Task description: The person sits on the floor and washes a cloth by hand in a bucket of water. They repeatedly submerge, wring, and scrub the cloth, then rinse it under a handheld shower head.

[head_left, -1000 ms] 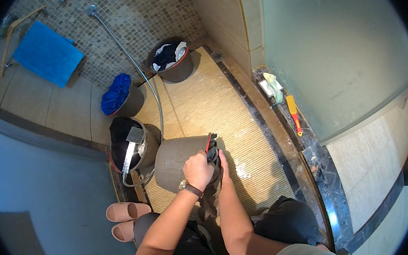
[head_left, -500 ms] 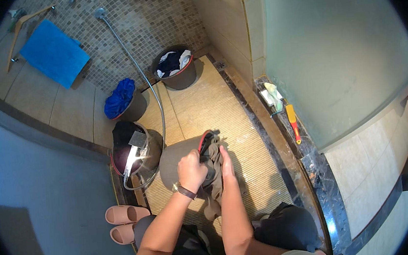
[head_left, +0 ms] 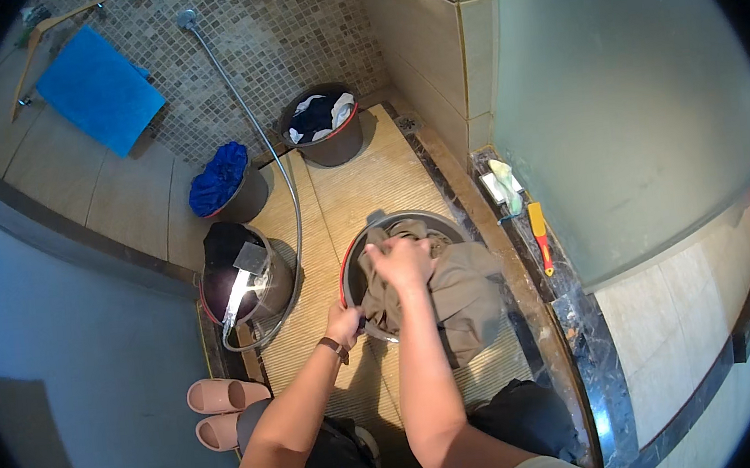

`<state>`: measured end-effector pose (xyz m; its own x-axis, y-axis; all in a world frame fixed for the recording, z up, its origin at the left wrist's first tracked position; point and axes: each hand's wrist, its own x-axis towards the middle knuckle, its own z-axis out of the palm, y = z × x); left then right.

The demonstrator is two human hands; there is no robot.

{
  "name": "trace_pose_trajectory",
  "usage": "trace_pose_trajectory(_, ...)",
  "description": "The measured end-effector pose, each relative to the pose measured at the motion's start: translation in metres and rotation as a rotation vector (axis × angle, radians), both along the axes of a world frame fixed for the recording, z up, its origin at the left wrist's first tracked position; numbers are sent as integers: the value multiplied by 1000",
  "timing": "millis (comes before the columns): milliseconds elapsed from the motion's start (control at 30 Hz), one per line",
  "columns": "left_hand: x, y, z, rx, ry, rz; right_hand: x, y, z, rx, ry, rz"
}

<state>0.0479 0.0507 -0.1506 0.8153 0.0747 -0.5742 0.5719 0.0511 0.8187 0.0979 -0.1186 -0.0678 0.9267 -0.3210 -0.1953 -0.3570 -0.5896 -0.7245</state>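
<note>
Ribbed yellow shower floor (head_left: 353, 191). Grey bucket (head_left: 355, 279), red-edged: near its right edge. Brown garment (head_left: 466, 293): in that bucket, draped over the rim. Left hand (head_left: 344, 325): closed on the bucket's near-left rim. Right hand (head_left: 403, 263): on the garment, fingers partly curled; cannot tell whether cloth is gripped. Laundry bucket (head_left: 335, 146): floor's far edge.

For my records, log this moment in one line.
left hand: at rim of grey bucket | right hand: on brown cloth | brown cloth: partly over rim | left side: pink slippers
</note>
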Motion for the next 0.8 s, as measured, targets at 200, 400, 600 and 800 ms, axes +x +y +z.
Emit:
trace_pose_trajectory(200,-4,-2,-15,56,107,64,-19,-31,22,330,-720,-294)
trace_pose_trajectory(400,10,-9,-30,-6,40,136,-79,-136,-29,672,-194,-409)
trace_pose_trajectory(600,28,12,-56,30,38,240,-85,-120,6,200,536,209)
trace_pose_trajectory(800,27,27,-25,92,294,44,-37,-33,27,166,-190,-86)
